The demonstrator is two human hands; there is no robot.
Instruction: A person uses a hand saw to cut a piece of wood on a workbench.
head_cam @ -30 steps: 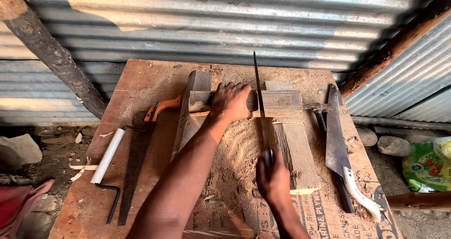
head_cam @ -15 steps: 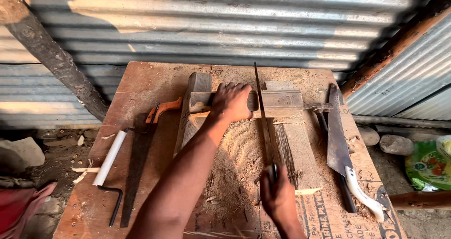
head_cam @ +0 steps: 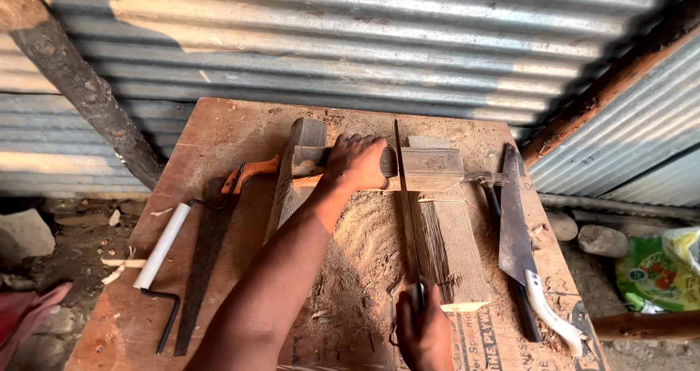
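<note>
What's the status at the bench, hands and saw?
Left hand pressing the wooden piece down. Right hand gripping the handsaw, blade in the cut. Sawdust piled beside; nothing blocking the blade.

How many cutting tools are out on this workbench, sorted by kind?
Saws: 2, the thin saw gripped by the right hand and a dark-bladed saw with an orange handle lying at the left.
Big knives: 1, the white-handled blade at the right.
Total: 3.
The left hand presses on the wooden piece.
</note>
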